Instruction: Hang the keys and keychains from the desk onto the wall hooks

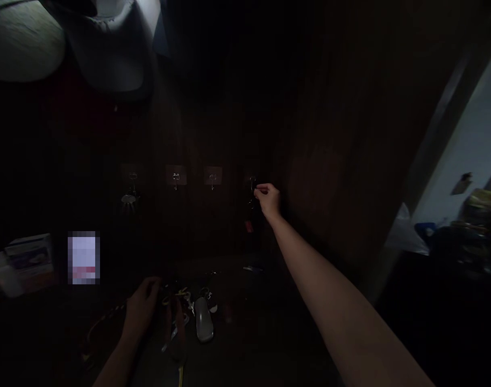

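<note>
In the dark head view, my right hand reaches up to the rightmost wall hook, thumb and forefinger pinched together beside it. A dark keychain with a red tag hangs there, and my fingertips seem to be on its upper end, though shadow hides the exact contact. Low on the left, my left hand rests on the dark surface, fingers loosely bent and slightly apart. Right of it lie several loose keys, a brownish strap and a grey oval key case with a ring.
Two bare hooks sit mid-wall; a key bunch hangs on the left hook. Caps hang above. A box and white bottle stand at left. A small metal item lies below the red tag.
</note>
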A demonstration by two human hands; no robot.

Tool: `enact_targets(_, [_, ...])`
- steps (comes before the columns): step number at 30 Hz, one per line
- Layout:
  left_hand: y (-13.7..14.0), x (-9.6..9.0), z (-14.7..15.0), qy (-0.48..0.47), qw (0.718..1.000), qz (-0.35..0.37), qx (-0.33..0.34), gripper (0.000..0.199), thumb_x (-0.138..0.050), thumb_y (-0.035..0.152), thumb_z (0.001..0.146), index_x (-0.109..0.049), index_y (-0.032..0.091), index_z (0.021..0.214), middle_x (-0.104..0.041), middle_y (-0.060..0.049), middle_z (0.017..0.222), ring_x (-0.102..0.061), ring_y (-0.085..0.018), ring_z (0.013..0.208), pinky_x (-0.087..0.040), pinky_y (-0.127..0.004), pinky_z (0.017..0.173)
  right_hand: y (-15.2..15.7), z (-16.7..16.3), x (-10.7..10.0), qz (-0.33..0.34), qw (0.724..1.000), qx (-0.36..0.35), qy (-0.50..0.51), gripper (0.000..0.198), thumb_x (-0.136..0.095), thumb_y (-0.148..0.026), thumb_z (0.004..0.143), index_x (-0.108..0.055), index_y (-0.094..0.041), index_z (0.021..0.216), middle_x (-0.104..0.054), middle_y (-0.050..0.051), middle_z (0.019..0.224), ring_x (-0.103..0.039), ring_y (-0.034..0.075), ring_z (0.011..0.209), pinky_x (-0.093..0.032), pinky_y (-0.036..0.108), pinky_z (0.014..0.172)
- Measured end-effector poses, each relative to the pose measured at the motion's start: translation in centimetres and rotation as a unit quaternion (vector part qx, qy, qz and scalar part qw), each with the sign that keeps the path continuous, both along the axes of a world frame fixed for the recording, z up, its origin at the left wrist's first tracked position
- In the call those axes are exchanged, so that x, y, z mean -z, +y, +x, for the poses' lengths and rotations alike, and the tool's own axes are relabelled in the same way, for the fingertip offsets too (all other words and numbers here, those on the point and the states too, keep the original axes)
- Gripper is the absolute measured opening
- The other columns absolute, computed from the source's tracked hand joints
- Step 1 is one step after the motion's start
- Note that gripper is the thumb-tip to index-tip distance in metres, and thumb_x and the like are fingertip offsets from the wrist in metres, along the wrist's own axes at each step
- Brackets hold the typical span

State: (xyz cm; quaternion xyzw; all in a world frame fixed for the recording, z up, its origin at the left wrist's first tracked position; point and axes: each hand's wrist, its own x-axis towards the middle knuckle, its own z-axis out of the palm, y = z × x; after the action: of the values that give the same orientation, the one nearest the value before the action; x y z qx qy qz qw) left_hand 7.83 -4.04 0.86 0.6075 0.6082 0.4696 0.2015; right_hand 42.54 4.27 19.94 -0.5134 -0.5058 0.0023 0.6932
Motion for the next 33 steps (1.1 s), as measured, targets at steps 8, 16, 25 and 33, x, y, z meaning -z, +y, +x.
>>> enact_targets(8, [0.1,0.2,0.0,-0.008,1.0,0.011,0.001,0.029,-0.042,0.043,0.072,-0.061,0.023,0.08,-0.069,-0.003,0.082,-0.064,-0.023,0.081,-0.049,-0.032,0.076,-0.3,-0.4,-0.3,-0.016,0.999,0.018,-0.047,0.011,-0.055,-0.018,0.067,-0.064,-0.019,0.073,-0.067,0.002,0.074,-0.06,0.016,0.072,-0.045,0.028,0.069])
enact_targets(16, [-0.1,0.1,0.0,-0.018,1.0,0.006,0.001,0.03,-0.043,0.043,0.072,-0.061,0.022,0.08,-0.069,-0.004,0.081,-0.064,-0.022,0.081,-0.049,-0.031,0.075,0.4,-0.6,0.0,-0.053,0.997,0.039,-0.035,0.016,-0.056,-0.014,0.062,-0.061,-0.018,0.077,-0.062,-0.001,0.065,-0.057,0.015,0.062,-0.043,0.026,0.061])
enact_targets(25, [-0.1,0.1,0.1,-0.014,1.0,0.013,0.002,0.027,-0.042,0.041,0.074,-0.061,0.022,0.079,-0.069,-0.003,0.08,-0.064,-0.022,0.081,-0.048,-0.031,0.076,-0.3,-0.5,3.0,-0.075,0.997,0.031,-0.022,0.021,-0.055,-0.018,0.061,-0.06,-0.018,0.082,-0.062,-0.003,0.063,-0.056,0.014,0.06,-0.043,0.027,0.063])
enact_targets(33, [-0.2,0.2,0.1,-0.008,1.0,0.011,0.001,0.029,-0.041,0.042,0.076,-0.061,0.022,0.08,-0.069,-0.003,0.081,-0.064,-0.021,0.08,-0.048,-0.03,0.075,-1.6,-1.1,7.2,-0.097,0.995,-0.013,-0.005,0.02,-0.051,-0.021,0.061,-0.059,-0.02,0.08,-0.057,-0.005,0.058,-0.054,0.014,0.056,-0.042,0.025,0.058])
